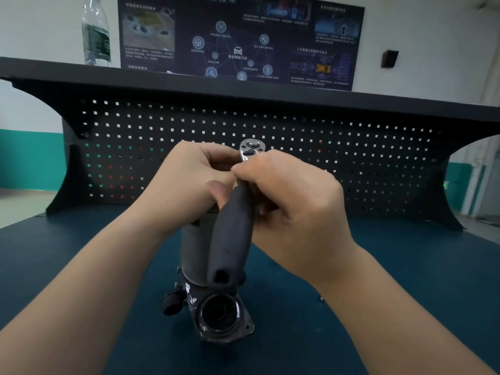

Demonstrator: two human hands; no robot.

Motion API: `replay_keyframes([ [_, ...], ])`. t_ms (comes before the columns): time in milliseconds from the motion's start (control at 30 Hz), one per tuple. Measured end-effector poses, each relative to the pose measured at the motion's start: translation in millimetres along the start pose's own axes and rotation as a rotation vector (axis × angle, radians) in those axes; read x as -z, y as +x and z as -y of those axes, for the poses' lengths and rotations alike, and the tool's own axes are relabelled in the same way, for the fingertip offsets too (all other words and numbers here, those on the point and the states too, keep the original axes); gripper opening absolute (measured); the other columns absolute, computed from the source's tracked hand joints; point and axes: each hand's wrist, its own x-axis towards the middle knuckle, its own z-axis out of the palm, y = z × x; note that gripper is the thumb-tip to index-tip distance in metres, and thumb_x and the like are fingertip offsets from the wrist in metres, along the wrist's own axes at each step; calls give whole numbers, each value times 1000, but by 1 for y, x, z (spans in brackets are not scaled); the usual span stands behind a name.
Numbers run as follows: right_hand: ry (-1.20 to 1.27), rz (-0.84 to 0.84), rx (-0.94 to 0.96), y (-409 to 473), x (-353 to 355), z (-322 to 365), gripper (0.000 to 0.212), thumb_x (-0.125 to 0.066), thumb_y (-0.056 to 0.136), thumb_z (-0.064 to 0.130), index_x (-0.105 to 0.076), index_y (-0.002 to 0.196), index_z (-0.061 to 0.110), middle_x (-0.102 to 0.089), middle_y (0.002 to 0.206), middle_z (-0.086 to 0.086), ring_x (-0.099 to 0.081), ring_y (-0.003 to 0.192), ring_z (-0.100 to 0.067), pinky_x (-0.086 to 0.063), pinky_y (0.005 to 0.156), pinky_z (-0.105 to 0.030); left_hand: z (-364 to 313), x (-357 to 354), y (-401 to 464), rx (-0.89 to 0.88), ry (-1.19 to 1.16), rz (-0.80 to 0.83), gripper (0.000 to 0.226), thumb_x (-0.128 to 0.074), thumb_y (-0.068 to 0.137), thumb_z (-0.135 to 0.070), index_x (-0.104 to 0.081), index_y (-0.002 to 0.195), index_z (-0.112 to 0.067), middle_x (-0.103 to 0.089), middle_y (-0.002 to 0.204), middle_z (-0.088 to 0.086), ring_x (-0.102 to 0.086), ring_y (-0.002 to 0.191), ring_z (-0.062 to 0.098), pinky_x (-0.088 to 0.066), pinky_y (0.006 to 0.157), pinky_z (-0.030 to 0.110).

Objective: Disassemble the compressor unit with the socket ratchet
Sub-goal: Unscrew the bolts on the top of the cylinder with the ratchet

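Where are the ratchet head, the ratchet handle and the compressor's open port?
ratchet head (251,148), head view, chrome top face.
ratchet handle (232,236), head view, middle of black grip.
compressor port (219,313), head view, dark bore inside flange.

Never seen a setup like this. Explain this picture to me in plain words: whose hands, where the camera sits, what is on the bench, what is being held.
There is no machine here: a person works with bare hands, and the single picture comes from a camera worn on the head, looking forward and down. Both the left hand and the right hand grip a socket ratchet with a shiny metal head and thick black handle, held up above the bench. Under it, on the dark blue-green bench top, lies the grey metal cylindrical compressor unit, its round open end facing the camera. Behind stands a black perforated back panel. A clear plastic water bottle stands on the shelf above.
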Motion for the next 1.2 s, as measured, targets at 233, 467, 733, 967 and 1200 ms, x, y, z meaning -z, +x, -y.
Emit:
replay_keyframes([
  [233, 41, 48, -80, -2, 0, -3, 20, -77, 81, 6, -67, 72, -9, -59, 63, -18, -52, 54, -28, -45, 52, -39, -2, 6, -3, -27, -96, 168, 35, -54, 73, -7, -73, 61, -33, -65, 59, -15, -58, 59, -4, -45, 55, 11],
  [467, -43, 47, -158, 3, -1, 4, 5, -73, 81, 6, -69, 79, 2, -51, 60, -2, -46, 54, -17, -46, 49, -36, 2, 0, -1, -64, -16, 43, 43, -54, 73, -7, -67, 49, -40, -60, 51, -18, -54, 56, -7, -42, 55, 8],
  [733, -35, -132, -98, -9, -7, 0, 5, -73, 82, 5, -71, 79, 1, -65, 66, -6, -57, 58, -19, -50, 57, -30, 2, 1, -1, -16, -52, 91, 36, -59, 69, -3, -73, 60, -35, -62, 58, -15, -53, 59, -2, -44, 55, 15],
  [967, 1158, -523, -1113, 3, -3, -12, 21, -52, 83, 10, -56, 62, 13, -50, 50, -4, -42, 39, -14, -35, 41, -22, 4, 2, 2, 62, -82, 11, 26, -73, 68, -42, -79, 92, -36, -70, 104, 24, -57, 85, 19, -51, 90, 51],
  [1200, 1365, -565, -1293, 0, 7, -32, 22, -51, 85, 20, -53, 64, 11, -45, 50, -1, -33, 36, -9, -27, 37, -17, 8, 4, 4, 102, -74, -21, 19, -72, 65, -41, -80, 80, -32, -77, 86, 1, -64, 77, 5, -51, 74, 17],
])
